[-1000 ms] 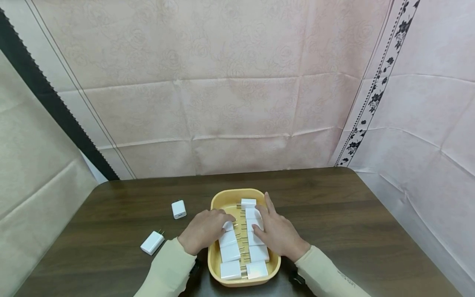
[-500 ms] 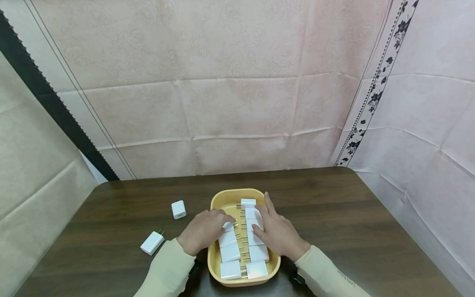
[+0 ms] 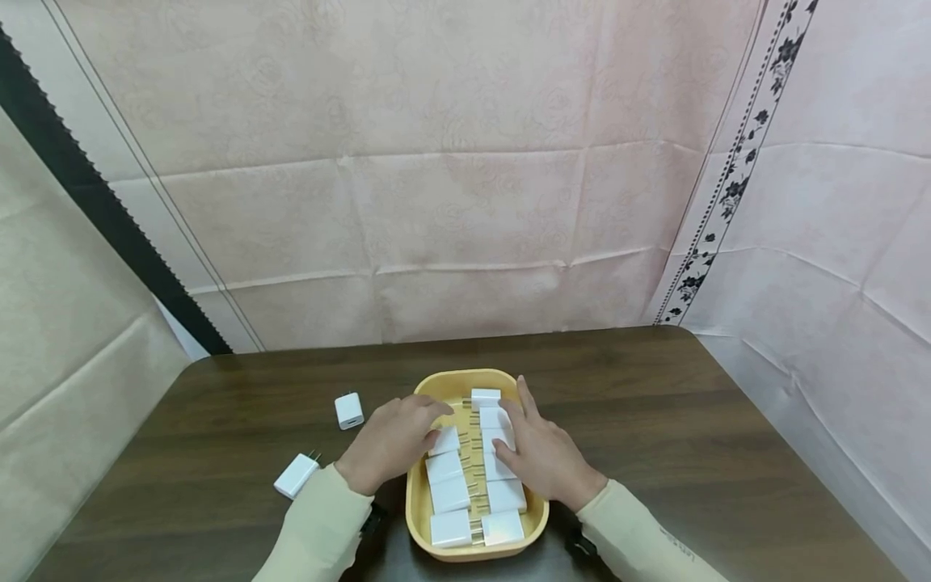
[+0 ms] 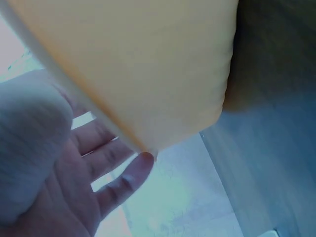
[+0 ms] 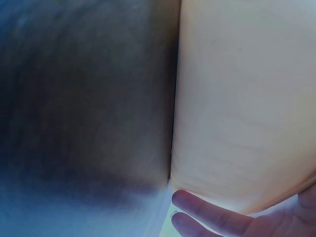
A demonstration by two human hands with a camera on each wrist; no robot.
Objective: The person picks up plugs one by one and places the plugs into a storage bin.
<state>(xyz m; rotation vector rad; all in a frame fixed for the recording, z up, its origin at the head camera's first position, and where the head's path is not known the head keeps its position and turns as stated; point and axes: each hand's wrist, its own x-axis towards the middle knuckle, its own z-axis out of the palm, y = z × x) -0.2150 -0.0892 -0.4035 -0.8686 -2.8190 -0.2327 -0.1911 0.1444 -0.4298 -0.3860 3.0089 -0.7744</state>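
A yellow tray (image 3: 474,554) holds two columns of white plug-in chargers, prongs facing the middle. My left hand (image 3: 393,440) is over the tray's left rim, its thumb close to the topmost charger (image 3: 445,441) of the left column. Its fingers look loosely bent, with nothing held. My right hand (image 3: 547,457) spreads over the right rim, its thumb and a finger lying on the right column's chargers (image 3: 504,495). In the left wrist view, the tray's outer wall (image 4: 148,74) hides its contents; in the right wrist view, the wall (image 5: 242,98) does likewise.
Two more white chargers lie on the dark wooden table left of the tray: a small one (image 3: 349,411) farther back and a longer one (image 3: 296,475) beside my left sleeve (image 3: 320,517). Pale patterned cloth (image 3: 465,202) hangs behind the table.
My left hand has shifted left and slightly away from me, uncovering more of the left column's top charger. The right hand and the chargers stay put.
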